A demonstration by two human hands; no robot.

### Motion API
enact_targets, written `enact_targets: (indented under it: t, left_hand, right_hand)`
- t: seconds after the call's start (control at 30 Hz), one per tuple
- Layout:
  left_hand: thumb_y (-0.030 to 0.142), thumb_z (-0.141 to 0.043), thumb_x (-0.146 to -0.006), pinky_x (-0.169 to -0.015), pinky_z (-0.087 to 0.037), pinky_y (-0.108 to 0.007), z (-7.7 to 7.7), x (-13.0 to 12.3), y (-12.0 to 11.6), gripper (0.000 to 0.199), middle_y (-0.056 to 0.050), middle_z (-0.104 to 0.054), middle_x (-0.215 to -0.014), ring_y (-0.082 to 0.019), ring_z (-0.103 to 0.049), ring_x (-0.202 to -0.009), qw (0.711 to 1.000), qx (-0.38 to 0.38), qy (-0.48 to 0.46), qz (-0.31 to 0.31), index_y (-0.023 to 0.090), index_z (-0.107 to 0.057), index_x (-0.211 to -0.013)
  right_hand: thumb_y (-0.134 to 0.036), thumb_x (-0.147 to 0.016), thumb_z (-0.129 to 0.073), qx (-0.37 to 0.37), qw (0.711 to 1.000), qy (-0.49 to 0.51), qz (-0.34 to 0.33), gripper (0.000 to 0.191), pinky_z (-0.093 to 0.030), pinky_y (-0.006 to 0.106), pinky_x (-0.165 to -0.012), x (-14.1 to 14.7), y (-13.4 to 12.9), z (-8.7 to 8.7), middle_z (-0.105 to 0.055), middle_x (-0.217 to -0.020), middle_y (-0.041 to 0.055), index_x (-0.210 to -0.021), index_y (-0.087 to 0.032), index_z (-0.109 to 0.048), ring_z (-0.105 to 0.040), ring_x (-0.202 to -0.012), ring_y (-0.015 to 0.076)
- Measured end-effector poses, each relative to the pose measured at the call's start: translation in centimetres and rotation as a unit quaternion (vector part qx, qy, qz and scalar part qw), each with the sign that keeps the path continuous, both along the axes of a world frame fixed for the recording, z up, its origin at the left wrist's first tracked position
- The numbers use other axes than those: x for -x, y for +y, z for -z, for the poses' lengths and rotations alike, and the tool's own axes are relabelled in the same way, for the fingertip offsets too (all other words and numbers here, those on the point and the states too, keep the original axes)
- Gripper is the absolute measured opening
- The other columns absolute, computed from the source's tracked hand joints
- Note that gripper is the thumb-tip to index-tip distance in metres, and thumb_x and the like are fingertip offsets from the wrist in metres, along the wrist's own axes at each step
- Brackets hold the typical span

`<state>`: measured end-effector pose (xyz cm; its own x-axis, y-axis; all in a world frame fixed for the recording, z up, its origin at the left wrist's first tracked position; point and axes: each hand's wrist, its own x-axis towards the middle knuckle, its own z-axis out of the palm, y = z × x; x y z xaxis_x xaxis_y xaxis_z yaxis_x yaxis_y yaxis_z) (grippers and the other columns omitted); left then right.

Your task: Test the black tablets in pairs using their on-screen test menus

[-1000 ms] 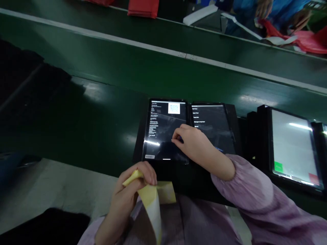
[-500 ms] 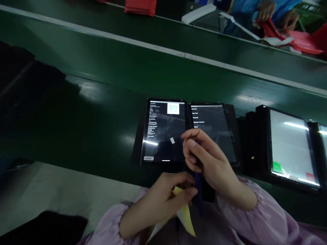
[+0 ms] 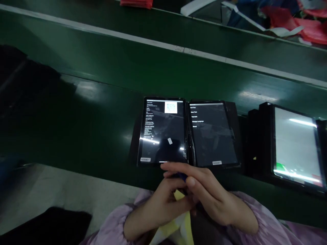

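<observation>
Close together below the left tablet, my two hands meet. My left hand [image 3: 167,202] pinches a yellow-and-white paper sheet [image 3: 188,231] that hangs down toward my lap. My right hand [image 3: 212,192] is closed around a slim dark blue pen-like object [image 3: 182,176], mostly hidden by the fingers. Just beyond them lies a tablet [image 3: 163,129] with lines of text, a QR code and a small white sticker [image 3: 170,141] on its glass. Beside it a second tablet [image 3: 212,139] shows a short menu.
A tablet with a white screen [image 3: 297,143] leans on black blocks at the right. Behind the green table [image 3: 102,115] runs a pale rail [image 3: 153,42]. Red bags [image 3: 313,32] and white strips lie across it. Black material [image 3: 22,81] is at the far left.
My right hand has come down and left, off the second tablet, to touch my left hand. The blue object has swung from pointing downward to lying across. The co-worker's hands have left clear view.
</observation>
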<state>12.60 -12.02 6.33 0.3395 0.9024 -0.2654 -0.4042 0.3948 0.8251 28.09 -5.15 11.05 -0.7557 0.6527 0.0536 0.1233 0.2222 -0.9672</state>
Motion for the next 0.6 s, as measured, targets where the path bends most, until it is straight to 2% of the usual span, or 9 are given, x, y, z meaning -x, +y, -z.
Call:
enact_targets:
  t: [0.07, 0.1, 0.17, 0.23, 0.3, 0.37, 0.43, 0.53, 0.6]
  left_hand:
    - [0.053, -0.083, -0.094, -0.039, -0.041, -0.019, 0.7, 0.0, -0.2, 0.033, 0.002, -0.068, -0.058, -0.011, -0.055, -0.039, 0.993, 0.019, -0.110, -0.042, 0.021, -0.079, -0.087]
    - [0.056, -0.082, -0.094, -0.035, -0.035, -0.017, 1.0, -0.1, -0.2, 0.034, 0.004, -0.065, -0.055, -0.009, -0.049, -0.033, 0.984, 0.013, -0.161, -0.075, 0.022, -0.080, -0.092]
    - [0.056, -0.080, -0.096, -0.033, -0.029, -0.014, 1.5, -0.3, -0.3, 0.033, 0.007, -0.061, -0.051, -0.006, -0.044, -0.028, 0.969, 0.002, -0.215, -0.120, 0.023, -0.081, -0.098]
    - [0.057, -0.081, -0.095, -0.034, -0.030, -0.013, 1.7, -0.6, -0.2, 0.036, 0.007, -0.058, -0.049, -0.006, -0.045, -0.029, 0.970, 0.008, -0.217, -0.113, 0.022, -0.078, -0.092]
    - [0.062, -0.084, -0.091, -0.034, -0.031, -0.014, 1.6, -0.8, 0.1, 0.043, 0.007, -0.058, -0.049, -0.007, -0.046, -0.030, 0.976, 0.027, -0.204, -0.076, 0.020, -0.073, -0.086]
    - [0.063, -0.089, -0.084, -0.036, -0.032, -0.016, 1.4, -0.8, 0.4, 0.047, 0.008, -0.056, -0.048, -0.007, -0.044, -0.030, 0.980, 0.030, -0.184, -0.074, 0.021, -0.069, -0.087]
    - [0.061, -0.093, -0.081, -0.042, -0.038, -0.018, 1.1, -0.5, 0.7, 0.048, 0.007, -0.059, -0.051, -0.008, -0.048, -0.036, 0.989, 0.038, -0.129, -0.053, 0.021, -0.068, -0.086]
    - [0.059, -0.090, -0.084, -0.056, -0.043, -0.020, 0.8, -0.3, 0.7, 0.048, 0.002, -0.064, -0.061, -0.010, -0.056, -0.054, 0.999, 0.026, -0.014, 0.020, 0.018, -0.068, -0.077]
    - [0.065, -0.081, -0.090, -0.057, -0.042, -0.022, 0.6, -0.6, 0.6, 0.051, 0.002, -0.060, -0.062, -0.011, -0.054, -0.056, 0.999, 0.024, 0.009, 0.042, 0.018, -0.066, -0.075]
  right_hand:
    - [-0.027, -0.119, -0.036, -0.078, 0.997, 0.015, -0.001, 0.048, -0.064, 0.034, -0.106, -0.8, 0.7, 0.6, -0.074, -0.145, 0.0104, -0.165, -0.030, -0.049, -0.073, -0.130, 0.0182]
    - [-0.024, -0.118, -0.037, -0.137, 0.990, 0.025, 0.007, 0.050, -0.065, 0.033, -0.102, -1.2, 0.9, 1.0, -0.075, -0.140, 0.0107, -0.166, -0.030, -0.048, -0.075, -0.125, 0.0180]
    - [-0.020, -0.115, -0.044, -0.264, 0.964, 0.023, 0.008, 0.044, -0.066, 0.031, -0.089, -1.9, 1.1, 1.8, -0.075, -0.120, 0.0086, -0.155, -0.029, -0.059, -0.076, -0.107, 0.0173]
    - [-0.021, -0.113, -0.054, -0.340, 0.941, 0.010, -0.005, 0.029, -0.064, 0.028, -0.078, -2.5, 1.0, 2.0, -0.071, -0.103, 0.0052, -0.136, -0.026, -0.071, -0.073, -0.092, 0.0157]
    - [-0.028, -0.113, -0.056, -0.321, 0.947, 0.011, 0.000, 0.021, -0.063, 0.027, -0.074, -3.2, 0.6, 1.6, -0.069, -0.094, 0.0031, -0.123, -0.023, -0.074, -0.072, -0.084, 0.0146]
    - [-0.036, -0.115, -0.052, -0.241, 0.969, 0.030, 0.033, 0.025, -0.061, 0.026, -0.069, -3.6, 0.3, 1.0, -0.069, -0.086, 0.0022, -0.116, -0.023, -0.073, -0.070, -0.078, 0.0144]
    - [-0.043, -0.116, -0.048, -0.176, 0.981, 0.049, 0.063, 0.031, -0.059, 0.026, -0.063, -3.5, 0.1, 0.6, -0.068, -0.081, 0.0016, -0.108, -0.024, -0.072, -0.069, -0.073, 0.0143]
    - [-0.044, -0.114, -0.055, -0.163, 0.983, 0.056, 0.067, 0.029, -0.055, 0.024, -0.059, -2.9, 0.5, 0.9, -0.068, -0.074, -0.0002, -0.097, -0.025, -0.070, -0.065, -0.064, 0.0129]
    - [-0.042, -0.109, -0.065, -0.141, 0.986, 0.047, 0.073, 0.029, -0.053, 0.022, -0.055, -2.5, 1.5, 1.3, -0.067, -0.067, -0.0018, -0.087, -0.024, -0.069, -0.061, -0.056, 0.0117]
